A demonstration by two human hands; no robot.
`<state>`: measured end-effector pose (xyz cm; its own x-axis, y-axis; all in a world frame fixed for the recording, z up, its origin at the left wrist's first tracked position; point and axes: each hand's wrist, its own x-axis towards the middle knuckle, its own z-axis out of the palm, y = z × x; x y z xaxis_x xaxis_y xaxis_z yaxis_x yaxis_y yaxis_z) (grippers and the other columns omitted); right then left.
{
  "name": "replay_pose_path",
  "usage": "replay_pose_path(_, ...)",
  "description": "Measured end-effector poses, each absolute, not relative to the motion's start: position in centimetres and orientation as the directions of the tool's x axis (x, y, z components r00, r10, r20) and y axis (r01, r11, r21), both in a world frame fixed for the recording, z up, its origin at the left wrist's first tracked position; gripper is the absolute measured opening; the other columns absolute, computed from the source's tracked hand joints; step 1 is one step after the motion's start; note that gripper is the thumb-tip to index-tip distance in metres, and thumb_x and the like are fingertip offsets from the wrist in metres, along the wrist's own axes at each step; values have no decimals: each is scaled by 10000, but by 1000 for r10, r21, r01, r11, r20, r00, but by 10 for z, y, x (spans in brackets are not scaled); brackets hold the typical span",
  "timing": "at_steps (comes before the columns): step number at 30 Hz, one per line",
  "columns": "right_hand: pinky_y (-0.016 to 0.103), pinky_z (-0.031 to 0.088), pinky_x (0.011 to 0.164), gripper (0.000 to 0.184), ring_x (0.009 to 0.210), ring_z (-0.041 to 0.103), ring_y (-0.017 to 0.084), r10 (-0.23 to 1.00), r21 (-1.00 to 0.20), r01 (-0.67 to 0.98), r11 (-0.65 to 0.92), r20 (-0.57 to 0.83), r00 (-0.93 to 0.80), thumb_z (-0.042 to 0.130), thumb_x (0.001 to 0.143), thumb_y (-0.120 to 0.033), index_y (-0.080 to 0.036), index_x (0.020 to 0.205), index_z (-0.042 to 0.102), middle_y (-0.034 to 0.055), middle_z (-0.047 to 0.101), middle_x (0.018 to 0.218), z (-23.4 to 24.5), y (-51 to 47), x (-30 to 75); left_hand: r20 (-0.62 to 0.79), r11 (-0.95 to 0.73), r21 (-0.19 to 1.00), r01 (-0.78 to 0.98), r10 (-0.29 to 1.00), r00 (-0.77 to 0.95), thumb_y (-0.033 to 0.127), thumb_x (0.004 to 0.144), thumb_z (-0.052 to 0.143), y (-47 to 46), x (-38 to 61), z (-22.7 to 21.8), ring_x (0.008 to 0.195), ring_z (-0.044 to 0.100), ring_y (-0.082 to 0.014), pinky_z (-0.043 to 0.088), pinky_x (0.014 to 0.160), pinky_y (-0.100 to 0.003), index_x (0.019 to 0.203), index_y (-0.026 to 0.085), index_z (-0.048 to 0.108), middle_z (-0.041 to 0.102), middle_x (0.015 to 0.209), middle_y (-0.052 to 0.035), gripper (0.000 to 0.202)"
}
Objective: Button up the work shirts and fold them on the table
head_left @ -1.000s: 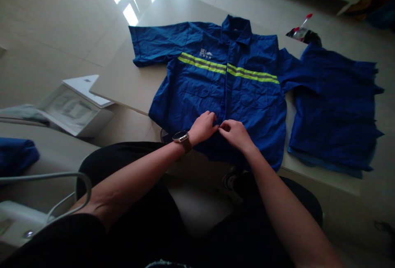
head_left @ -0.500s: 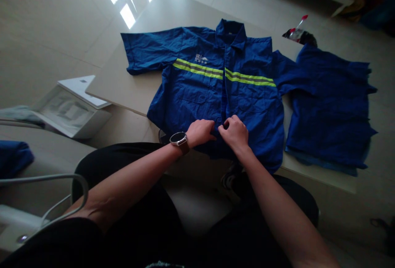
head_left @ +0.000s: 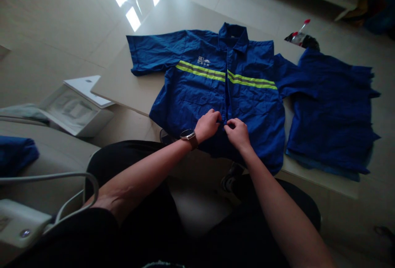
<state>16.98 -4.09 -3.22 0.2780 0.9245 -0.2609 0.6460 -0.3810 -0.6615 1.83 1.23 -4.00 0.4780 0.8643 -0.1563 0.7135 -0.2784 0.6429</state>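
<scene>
I have the blue work shirt (head_left: 216, 95) lying flat and face up on a pale table (head_left: 123, 91), collar pointing away from the person and two yellow-green reflective stripes running across the chest. Both hands are at the lower end of its front opening, close together and almost touching. The left hand (head_left: 208, 125), with a wristwatch (head_left: 189, 135) on its wrist, has its fingers curled narrowly over the cloth on one side of the opening. The right hand (head_left: 237, 133) pinches the edge of the other side. Both seem to be holding fabric, though the view under the fingers is dark, so I can't confirm whether a button is in there. A second blue shirt (head_left: 330, 120) lies to the right on the same table, with the first shirt's sleeve resting over it. Beyond them sits a clear plastic bag (head_left: 300, 38). To the left are a white box (head_left: 77, 109) on the floor and a folded blue cloth (head_left: 15, 157), with a white cord (head_left: 46, 176) nearer the person's dark trousers (head_left: 132, 169).
</scene>
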Motion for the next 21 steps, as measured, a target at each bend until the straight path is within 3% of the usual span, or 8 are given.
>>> replay_pose_path(4, 135, 327, 762, 241, 788, 492, 36, 927, -705, 602, -374, -265, 266, 625, 803, -191, -67, 969, 749, 44, 627, 944, -28, -43, 167, -100, -279, 726, 629, 862, 498, 85, 848, 654, 15, 14, -45, 959, 670, -211, 503, 847, -310, 958, 190, 696, 723, 1007, -45, 158)
replay_pose_path(8, 134, 336, 747, 243, 753, 493, 30, 935, -724, 593, -353, -247, 256, 639, 798, -178, -62, 975, 759, 48, 629, 921, -23, -43, 162, -53, -281, 774, 567, 864, 501, 61, 816, 640, 13, 9, -43, 833, 674, -174, 479, 743, -271, 966, 191, 679, 745, 934, -18, 202)
replay_pose_path(15, 146, 350, 789, 218, 823, 536, 38, 974, -724, 652, -226, -192, 124, 611, 898, -239, -91, 968, 754, 46, 634, 947, -25, -42, 162, -6, -389, 686, 615, 843, 539, 107, 885, 576, 7, 3, -38, 855, 707, -190, 454, 719, -275, 1206, 216, 622, 761, 986, -21, 342)
replay_pose_path(21, 139, 365, 791, 238, 818, 550, 38, 960, -725, 631, -278, -236, 152, 643, 867, -198, -98, 1061, 736, 35, 648, 989, -30, -42, 163, 38, -419, 696, 583, 832, 553, 119, 903, 556, 7, 2, -41, 874, 700, -195, 467, 755, -286, 1092, 234, 689, 759, 972, -26, 258)
